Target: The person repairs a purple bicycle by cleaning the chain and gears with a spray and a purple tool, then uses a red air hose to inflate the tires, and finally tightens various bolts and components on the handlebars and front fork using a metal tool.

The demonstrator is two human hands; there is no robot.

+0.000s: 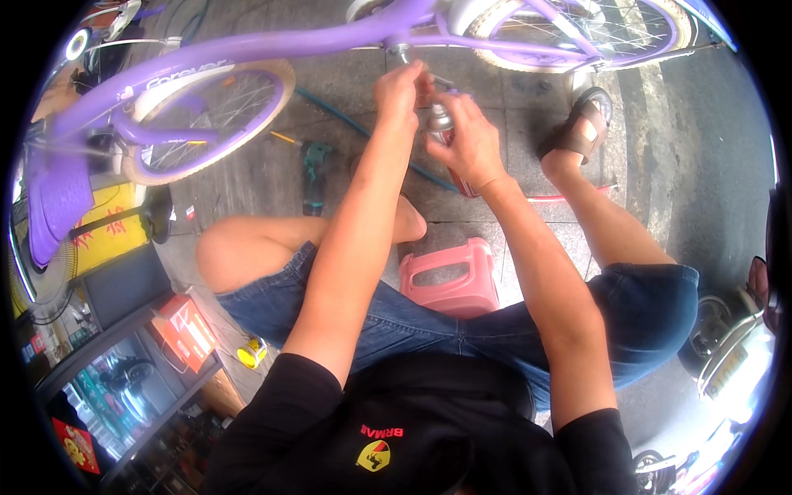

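A purple bicycle frame stretches across the top, with a short metal shaft pointing down from it. My left hand is closed at the lower end of that shaft, fingertips around a small piece I cannot make out clearly. Just right of it, my right hand grips a silver-topped spray can with a red body, its top held close to the left hand's fingers. A finger of the right hand reaches over the nozzle area; what it presses is too small to tell.
A teal drill and hose lie on the paving. A pink plastic case sits between my legs. At left are a yellow box, a shelving unit and an orange carton. A parked vehicle edges the right.
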